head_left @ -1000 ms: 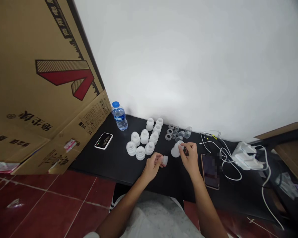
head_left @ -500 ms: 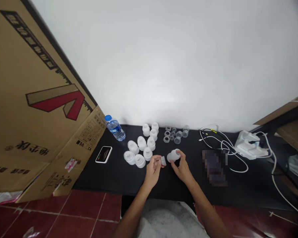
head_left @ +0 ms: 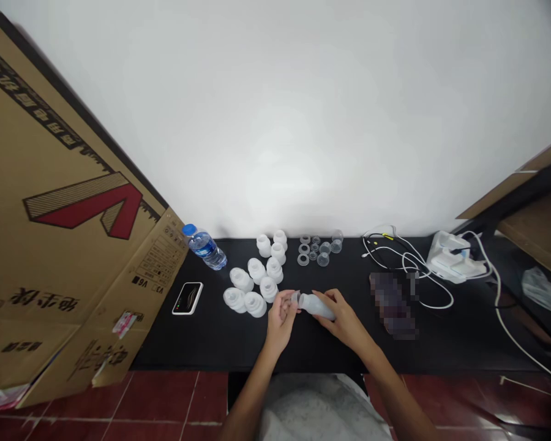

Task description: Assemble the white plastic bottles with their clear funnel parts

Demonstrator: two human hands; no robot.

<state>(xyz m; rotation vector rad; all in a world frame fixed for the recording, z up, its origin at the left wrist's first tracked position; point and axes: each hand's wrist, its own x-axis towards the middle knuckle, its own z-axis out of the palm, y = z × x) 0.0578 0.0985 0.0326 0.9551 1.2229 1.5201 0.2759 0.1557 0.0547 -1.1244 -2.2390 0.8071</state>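
Where hands [head_left: 281,321] [head_left: 346,321] meet, a bottle [head_left: 316,306] (frosted) sits sideways.

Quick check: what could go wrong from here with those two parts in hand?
Two risks, I'd say. The small frosted cap seems held only at the fingertips of the left hand, so it could slip. That hand is also close to the white plastic caps, and a bump could topple them. The neck of the frosted bottle in the right hand points that way too.
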